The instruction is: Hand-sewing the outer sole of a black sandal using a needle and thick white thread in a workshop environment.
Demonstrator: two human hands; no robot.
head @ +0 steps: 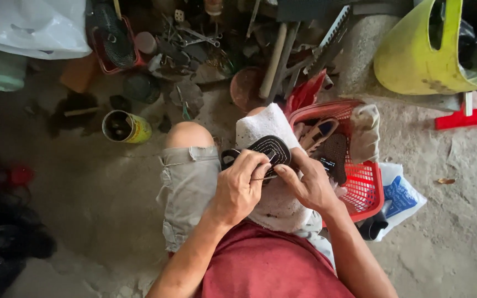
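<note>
A black shoe sole (271, 148) with pale stitch lines lies on a white cloth (266, 124) draped over my right knee. My left hand (239, 187) is closed on the sole's near edge, fingers curled over it. My right hand (307, 185) pinches something thin, perhaps a needle or thread, at the same edge; it is too small to tell. The two hands nearly touch above my lap.
A red plastic basket (366, 190) with shoes and cloth stands by my right leg. A yellow tin can (126, 127) stands on the concrete floor to the left. Tools and metal scrap (194, 38) pile up ahead. A yellow-green plastic tub (415, 55) sits at upper right.
</note>
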